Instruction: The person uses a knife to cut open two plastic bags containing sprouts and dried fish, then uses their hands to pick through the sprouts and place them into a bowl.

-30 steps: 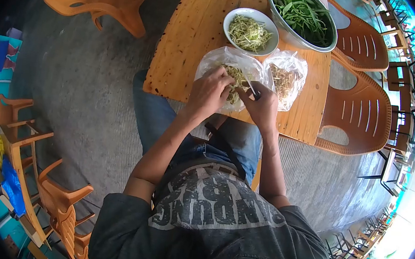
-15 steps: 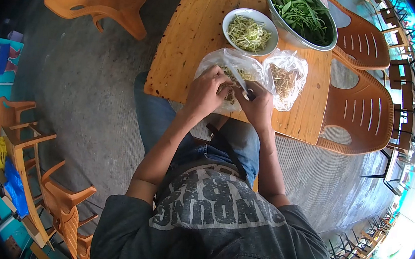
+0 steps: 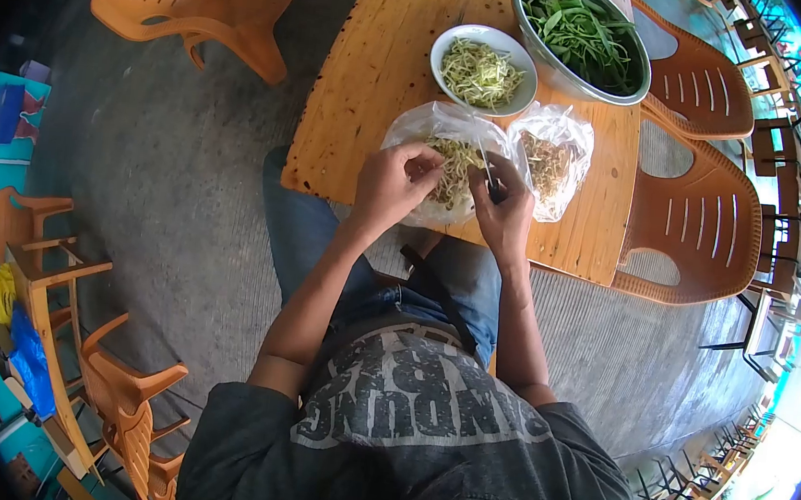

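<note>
My right hand point(image 3: 504, 212) is closed around the dark handle of a small knife point(image 3: 485, 160), its blade pointing up and away from me. Across from it, my left hand point(image 3: 395, 187) has its fingers curled together in a pinch, and what sits between the fingertips is too small to make out. Both hands are over an open clear plastic bag point(image 3: 409, 131) that holds bean sprouts point(image 3: 452, 184). Just beyond the bag, a white bowl point(image 3: 437, 59) holds paler bean sprouts point(image 3: 481, 75). To the right, a second plastic bag point(image 3: 580, 142) contains brownish sprout scraps point(image 3: 546, 163).
A metal basin point(image 3: 571, 81) full of green leaves point(image 3: 581, 31) stands at the far right of the wooden table point(image 3: 359, 82). Orange plastic chairs flank it, one chair point(image 3: 692, 225) at the right edge and another chair point(image 3: 222, 1) at the far left.
My hands have moved apart, uncovering more of the sprouts in the bag. The knife has swung from slanting across toward my left hand to nearly upright.
</note>
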`<act>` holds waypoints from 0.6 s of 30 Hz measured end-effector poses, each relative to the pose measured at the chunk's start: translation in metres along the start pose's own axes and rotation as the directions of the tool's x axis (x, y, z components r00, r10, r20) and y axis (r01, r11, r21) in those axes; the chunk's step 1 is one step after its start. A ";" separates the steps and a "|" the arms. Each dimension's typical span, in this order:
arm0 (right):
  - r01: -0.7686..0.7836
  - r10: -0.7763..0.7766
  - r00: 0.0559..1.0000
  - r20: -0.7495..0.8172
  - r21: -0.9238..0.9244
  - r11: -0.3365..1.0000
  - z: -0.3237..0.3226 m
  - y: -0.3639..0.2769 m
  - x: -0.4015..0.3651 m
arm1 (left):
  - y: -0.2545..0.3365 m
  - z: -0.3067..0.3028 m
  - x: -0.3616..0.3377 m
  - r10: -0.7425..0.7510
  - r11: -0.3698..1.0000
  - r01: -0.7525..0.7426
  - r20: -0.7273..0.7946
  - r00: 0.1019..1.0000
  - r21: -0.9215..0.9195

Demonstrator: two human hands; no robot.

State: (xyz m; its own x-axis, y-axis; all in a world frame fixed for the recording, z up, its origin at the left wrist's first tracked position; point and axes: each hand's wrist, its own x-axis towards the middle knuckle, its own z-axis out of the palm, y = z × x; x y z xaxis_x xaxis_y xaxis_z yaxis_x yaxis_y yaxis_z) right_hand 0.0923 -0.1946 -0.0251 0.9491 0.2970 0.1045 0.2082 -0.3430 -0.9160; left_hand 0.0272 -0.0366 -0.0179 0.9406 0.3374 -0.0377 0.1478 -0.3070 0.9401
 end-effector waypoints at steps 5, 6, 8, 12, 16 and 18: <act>-0.043 0.028 0.992 0.122 0.130 0.991 -0.002 -0.005 -0.003 | -0.009 -0.003 0.004 -0.071 0.978 0.092 0.113 0.991 -0.188; -0.038 0.023 0.991 0.134 0.116 0.993 -0.002 -0.005 -0.003 | -0.010 -0.004 0.005 -0.076 0.974 0.101 0.127 0.989 -0.204; -0.027 0.011 0.987 0.160 0.092 0.995 -0.001 -0.002 -0.002 | -0.011 -0.006 0.005 -0.090 0.969 0.122 0.149 0.985 -0.217; -0.086 -0.017 0.963 0.269 0.369 0.926 -0.001 -0.005 -0.004 | -0.012 -0.007 0.001 -0.127 0.927 0.189 0.203 0.971 -0.324; -0.308 0.099 0.898 0.428 0.451 0.838 -0.025 -0.033 -0.013 | -0.004 -0.005 0.005 -0.119 0.829 0.258 0.293 0.949 -0.497; -0.312 0.082 0.887 0.455 0.458 0.832 -0.033 -0.028 -0.013 | 0.011 0.000 0.008 -0.117 0.822 0.258 0.292 0.949 -0.508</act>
State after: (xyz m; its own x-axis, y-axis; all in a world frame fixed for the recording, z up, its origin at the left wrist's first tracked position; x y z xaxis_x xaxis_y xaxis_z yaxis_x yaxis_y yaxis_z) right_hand 0.0816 -0.2180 0.0117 0.7513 0.6407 -0.1586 -0.2309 0.0301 -0.9725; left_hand 0.0369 -0.0377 -0.0076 0.9648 0.0964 -0.2448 0.2086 0.2868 0.9350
